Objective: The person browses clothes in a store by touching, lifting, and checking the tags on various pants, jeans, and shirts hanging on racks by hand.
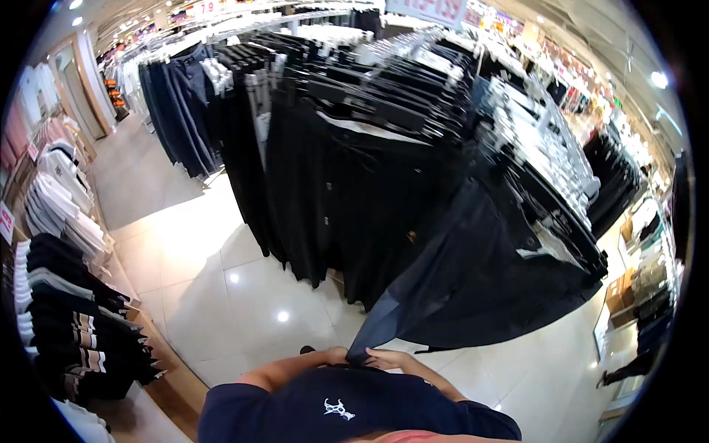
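"In front of the wearer, dark trousers (473,258) slant down from the crowded hangers (528,140). And the hands?"

"Left hand (335,356) closed on the lower end, fingers partly hidden; right hand (387,359) pinching it."

"Alongside?"

"Black drawstring trousers (369,192). Farther out, pale floor tiles (188,284) and dark shirts (77,317)."

From afar I tally: left hand (336,356), one; right hand (381,359), one; held garment (430,284), one; navy shirt (295,406), one; white emblem (339,410), one; gold emblem (411,236), one; hanging trousers (198,111), too dense to number.
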The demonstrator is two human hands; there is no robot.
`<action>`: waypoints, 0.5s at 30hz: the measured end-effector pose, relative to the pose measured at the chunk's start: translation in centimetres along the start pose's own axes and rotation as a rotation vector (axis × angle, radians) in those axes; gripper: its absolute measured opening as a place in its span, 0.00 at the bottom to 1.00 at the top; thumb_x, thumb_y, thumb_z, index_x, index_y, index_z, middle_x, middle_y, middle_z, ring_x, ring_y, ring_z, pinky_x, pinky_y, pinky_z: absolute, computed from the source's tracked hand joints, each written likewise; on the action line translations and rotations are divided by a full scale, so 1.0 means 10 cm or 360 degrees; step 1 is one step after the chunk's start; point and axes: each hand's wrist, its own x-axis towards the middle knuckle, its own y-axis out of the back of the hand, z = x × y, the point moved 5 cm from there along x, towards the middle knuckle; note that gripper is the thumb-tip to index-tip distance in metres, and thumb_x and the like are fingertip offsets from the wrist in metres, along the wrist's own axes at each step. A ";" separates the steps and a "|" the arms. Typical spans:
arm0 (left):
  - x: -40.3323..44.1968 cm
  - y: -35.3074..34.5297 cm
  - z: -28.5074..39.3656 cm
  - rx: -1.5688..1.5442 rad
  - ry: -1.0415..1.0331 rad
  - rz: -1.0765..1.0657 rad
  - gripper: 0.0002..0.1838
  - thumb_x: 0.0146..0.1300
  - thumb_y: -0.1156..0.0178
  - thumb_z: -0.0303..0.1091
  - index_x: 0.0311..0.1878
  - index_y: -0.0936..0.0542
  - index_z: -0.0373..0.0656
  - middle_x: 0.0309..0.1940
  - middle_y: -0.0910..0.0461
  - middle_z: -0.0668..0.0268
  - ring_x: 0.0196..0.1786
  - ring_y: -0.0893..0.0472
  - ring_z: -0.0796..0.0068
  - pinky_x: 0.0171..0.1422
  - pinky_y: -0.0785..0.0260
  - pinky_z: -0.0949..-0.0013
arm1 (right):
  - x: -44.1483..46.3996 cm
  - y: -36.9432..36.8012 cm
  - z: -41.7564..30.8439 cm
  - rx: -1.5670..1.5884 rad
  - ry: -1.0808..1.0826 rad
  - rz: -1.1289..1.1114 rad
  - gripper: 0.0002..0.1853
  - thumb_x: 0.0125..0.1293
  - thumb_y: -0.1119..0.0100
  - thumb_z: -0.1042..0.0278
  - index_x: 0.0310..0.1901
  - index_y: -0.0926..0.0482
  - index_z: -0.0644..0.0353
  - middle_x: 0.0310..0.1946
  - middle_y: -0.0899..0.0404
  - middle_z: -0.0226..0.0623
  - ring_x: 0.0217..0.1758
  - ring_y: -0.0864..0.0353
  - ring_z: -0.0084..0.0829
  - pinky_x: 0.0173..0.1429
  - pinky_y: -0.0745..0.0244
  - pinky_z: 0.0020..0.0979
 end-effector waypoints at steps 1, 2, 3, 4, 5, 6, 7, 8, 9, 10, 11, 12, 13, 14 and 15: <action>-0.02 0.04 -0.15 0.0072 0.0006 0.0041 0.21 0.53 0.46 0.46 0.42 0.26 0.39 0.36 0.24 0.51 0.41 0.25 0.56 0.46 0.36 0.62 | 0.05 -0.25 -0.17 -0.0037 -0.0010 0.0018 0.39 0.54 0.49 0.37 0.55 0.37 0.65 0.55 0.36 0.49 0.58 0.36 0.35 0.57 0.39 0.29; -0.09 0.13 -0.15 0.0067 0.0003 0.0083 0.21 0.53 0.46 0.46 0.42 0.26 0.39 0.36 0.24 0.51 0.41 0.25 0.56 0.46 0.36 0.62 | -0.06 -0.71 -0.46 -0.0174 0.0228 0.0055 0.37 0.55 0.49 0.40 0.56 0.38 0.65 0.54 0.35 0.49 0.58 0.36 0.37 0.57 0.39 0.31; -0.19 0.26 -0.15 -0.0009 0.0118 0.0208 0.19 0.53 0.45 0.45 0.41 0.26 0.39 0.34 0.24 0.52 0.38 0.25 0.59 0.43 0.35 0.63 | -0.08 -1.03 -0.71 -0.0310 0.0462 0.0074 0.35 0.57 0.48 0.44 0.56 0.38 0.65 0.52 0.34 0.49 0.58 0.36 0.38 0.58 0.39 0.33; -0.31 0.40 -0.18 -0.0093 0.0242 0.0327 0.18 0.52 0.45 0.44 0.40 0.26 0.39 0.32 0.24 0.53 0.35 0.24 0.62 0.40 0.35 0.63 | 0.05 -1.09 -0.82 -0.0340 0.0439 0.0059 0.35 0.57 0.48 0.44 0.56 0.38 0.65 0.52 0.34 0.49 0.58 0.36 0.38 0.58 0.39 0.33; -0.43 0.52 -0.28 -0.0172 0.0364 0.0234 0.17 0.51 0.45 0.42 0.38 0.26 0.38 0.27 0.24 0.57 0.30 0.26 0.67 0.35 0.34 0.64 | 0.19 -1.14 -0.93 -0.0186 0.0405 -0.0060 0.31 0.58 0.48 0.46 0.55 0.36 0.64 0.51 0.32 0.48 0.57 0.35 0.37 0.58 0.39 0.33; -0.56 0.66 -0.36 -0.0244 0.0228 0.0514 0.14 0.47 0.41 0.40 0.28 0.25 0.36 0.21 0.24 0.55 0.24 0.24 0.63 0.30 0.33 0.62 | 0.35 -1.18 -1.02 -0.0024 0.0368 -0.0177 0.28 0.58 0.48 0.49 0.53 0.34 0.63 0.49 0.31 0.47 0.56 0.33 0.36 0.58 0.39 0.33; -0.78 0.80 -0.37 -0.0209 0.0148 0.0741 0.13 0.47 0.42 0.38 0.26 0.26 0.35 0.21 0.25 0.55 0.24 0.25 0.64 0.30 0.34 0.63 | 0.49 -1.12 -1.13 -0.0064 0.0400 -0.0059 0.30 0.59 0.49 0.49 0.54 0.36 0.65 0.47 0.29 0.47 0.53 0.31 0.36 0.58 0.37 0.33; -0.98 0.93 -0.36 -0.0165 0.0067 0.0963 0.13 0.46 0.42 0.37 0.25 0.28 0.34 0.20 0.25 0.56 0.23 0.25 0.65 0.29 0.35 0.64 | 0.61 -1.05 -1.23 -0.0103 0.0438 0.0060 0.31 0.60 0.50 0.49 0.55 0.38 0.67 0.46 0.28 0.47 0.49 0.28 0.36 0.57 0.36 0.33; -1.13 0.97 -0.43 -0.0166 0.0082 0.0976 0.13 0.46 0.42 0.37 0.25 0.28 0.34 0.20 0.25 0.56 0.23 0.25 0.65 0.29 0.35 0.64 | 0.66 -1.08 -1.34 -0.0109 0.0423 0.0134 0.27 0.61 0.51 0.51 0.52 0.36 0.67 0.45 0.28 0.46 0.49 0.27 0.35 0.56 0.34 0.34; -1.29 0.98 -0.58 -0.0423 0.0273 0.0965 0.12 0.46 0.42 0.36 0.24 0.28 0.35 0.20 0.26 0.57 0.24 0.26 0.65 0.30 0.35 0.64 | 0.70 -1.15 -1.44 -0.0109 0.0411 0.0211 0.23 0.63 0.53 0.54 0.49 0.33 0.68 0.45 0.28 0.46 0.48 0.27 0.35 0.55 0.33 0.34; -1.43 0.96 -0.71 -0.0680 0.0462 0.0939 0.12 0.45 0.42 0.35 0.24 0.29 0.35 0.19 0.27 0.57 0.24 0.26 0.65 0.31 0.35 0.64 | 0.81 -1.20 -1.51 -0.0097 0.0421 0.0237 0.23 0.63 0.53 0.54 0.49 0.34 0.68 0.45 0.28 0.46 0.48 0.26 0.35 0.55 0.33 0.33; -1.54 0.94 -0.80 -0.0677 0.0474 0.0923 0.12 0.45 0.42 0.35 0.24 0.29 0.35 0.19 0.27 0.57 0.24 0.26 0.65 0.31 0.35 0.64 | 0.88 -1.31 -1.58 -0.0072 0.0434 0.0266 0.23 0.63 0.53 0.54 0.49 0.34 0.68 0.45 0.28 0.46 0.47 0.26 0.34 0.55 0.33 0.33; -1.65 0.97 -0.88 -0.0561 0.0457 0.1059 0.11 0.45 0.42 0.34 0.24 0.29 0.36 0.19 0.27 0.57 0.24 0.26 0.65 0.31 0.36 0.64 | 0.94 -1.43 -1.65 -0.0075 0.0465 0.0215 0.22 0.63 0.53 0.54 0.48 0.33 0.67 0.45 0.28 0.44 0.46 0.26 0.34 0.53 0.32 0.31; -1.72 1.00 -0.93 -0.0439 0.0425 0.1185 0.09 0.44 0.43 0.33 0.24 0.29 0.37 0.19 0.28 0.58 0.24 0.27 0.65 0.31 0.36 0.64 | 0.98 -1.52 -1.69 -0.0044 0.0482 0.0224 0.22 0.63 0.53 0.54 0.48 0.33 0.67 0.45 0.28 0.44 0.46 0.26 0.34 0.53 0.32 0.31; -1.78 1.03 -0.95 -0.0409 0.0411 0.1300 0.08 0.43 0.43 0.31 0.23 0.31 0.37 0.18 0.28 0.56 0.23 0.28 0.62 0.29 0.37 0.63 | 0.95 -1.67 -1.77 -0.0024 0.0569 0.0191 0.21 0.63 0.54 0.55 0.48 0.32 0.66 0.44 0.27 0.42 0.45 0.25 0.33 0.52 0.31 0.30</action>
